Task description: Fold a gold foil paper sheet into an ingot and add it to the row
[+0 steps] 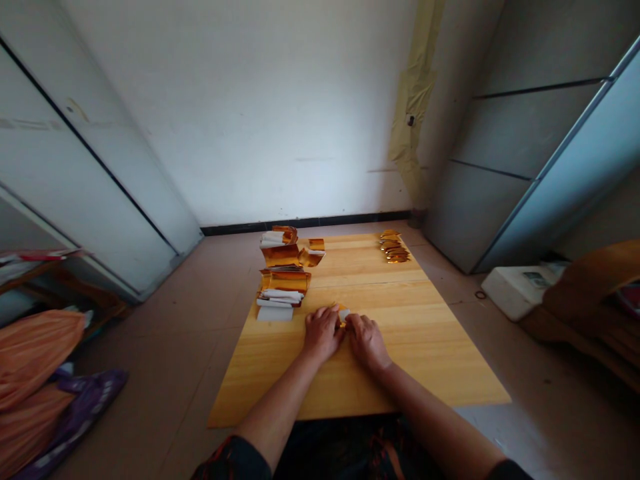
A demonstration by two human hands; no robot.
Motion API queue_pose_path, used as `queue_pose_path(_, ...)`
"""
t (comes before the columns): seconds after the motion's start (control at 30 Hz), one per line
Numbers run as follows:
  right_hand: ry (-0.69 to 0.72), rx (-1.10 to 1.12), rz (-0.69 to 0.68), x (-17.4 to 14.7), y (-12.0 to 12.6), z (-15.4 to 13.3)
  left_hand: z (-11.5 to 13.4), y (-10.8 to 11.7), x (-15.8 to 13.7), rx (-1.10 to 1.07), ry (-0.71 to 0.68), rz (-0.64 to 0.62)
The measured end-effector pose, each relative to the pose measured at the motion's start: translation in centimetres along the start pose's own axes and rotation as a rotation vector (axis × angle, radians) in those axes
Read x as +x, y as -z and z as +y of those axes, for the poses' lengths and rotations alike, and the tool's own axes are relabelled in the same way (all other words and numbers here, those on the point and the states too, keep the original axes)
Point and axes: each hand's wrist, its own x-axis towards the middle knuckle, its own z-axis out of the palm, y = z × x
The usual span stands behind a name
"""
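Pinching a small gold-and-white paper [344, 314] below the middle of the frame, the left hand [324, 331] and right hand [368, 341] curl nearly closed at its two sides, maybe to hold it steady, while gold sheets [286, 283] sit just left of center, perhaps for easy reach.

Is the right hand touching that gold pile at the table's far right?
Apart: the head view shows bare table between the right hand and the gold pile.
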Motion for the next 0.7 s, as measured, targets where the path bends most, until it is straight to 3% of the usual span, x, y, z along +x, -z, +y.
queue_pose_path(0.13, 0.084, 0.019, -0.040, 0.4, 0.6, 0.4, 0.0, 0.3, 0.0, -0.010, -0.001, -0.019)
queue_pose_path(0.47, 0.053, -0.024, -0.124, 1.4, 1.6, 0.1, -0.6, 1.0, 0.2, -0.003, -0.001, -0.116)
queue_pose_path(0.7, 0.232, -0.192, -0.101, 0.4, 1.7, -0.3, -1.5, 1.6, 0.5, -0.035, -0.055, -0.148)
